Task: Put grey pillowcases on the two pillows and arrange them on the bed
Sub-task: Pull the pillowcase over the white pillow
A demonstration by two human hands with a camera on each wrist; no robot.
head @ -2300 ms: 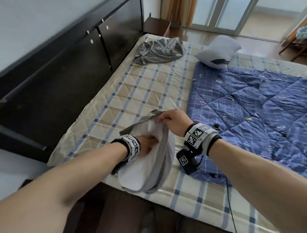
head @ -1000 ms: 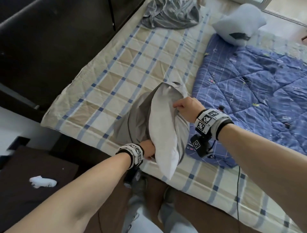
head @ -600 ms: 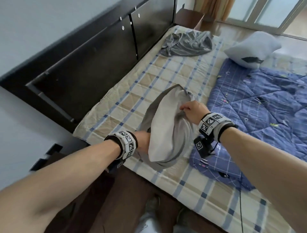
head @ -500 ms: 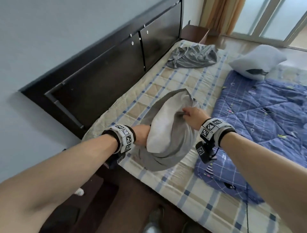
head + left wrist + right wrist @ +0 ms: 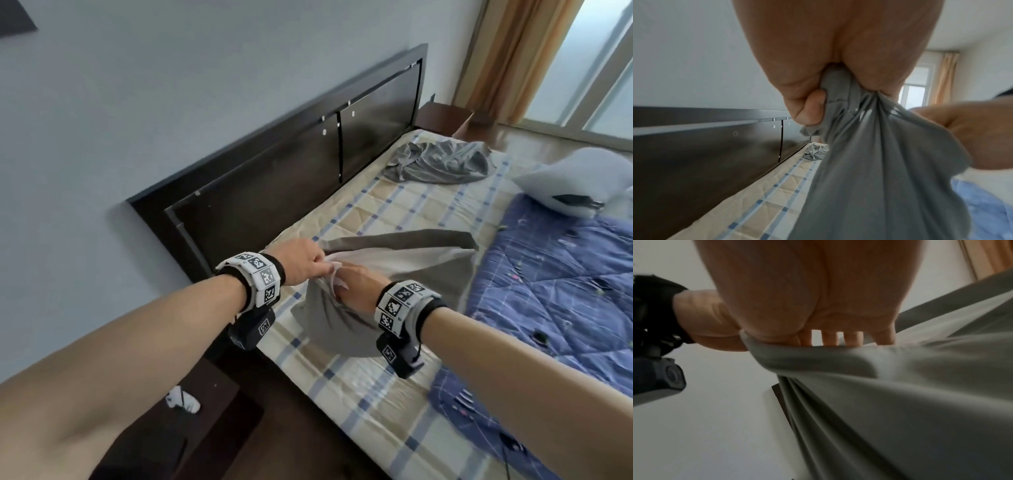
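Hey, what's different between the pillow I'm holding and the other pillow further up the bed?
The held pillow sits mostly inside a grey pillowcase, gripped by the left hand and right hand. The far pillow is bare, lying untouched against the blue quilt. Both look pale and soft.

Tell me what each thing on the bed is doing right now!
Pillow: lifted, mostly inside its grey case.
Grey pillowcase: gripped at its opening by both hands.
Left hand: clutching bunched fabric.
Right hand: gripping the edge.
Second pillowcase: crumpled near the headboard.
Second pillow: bare.
Blue quilt: spread out.
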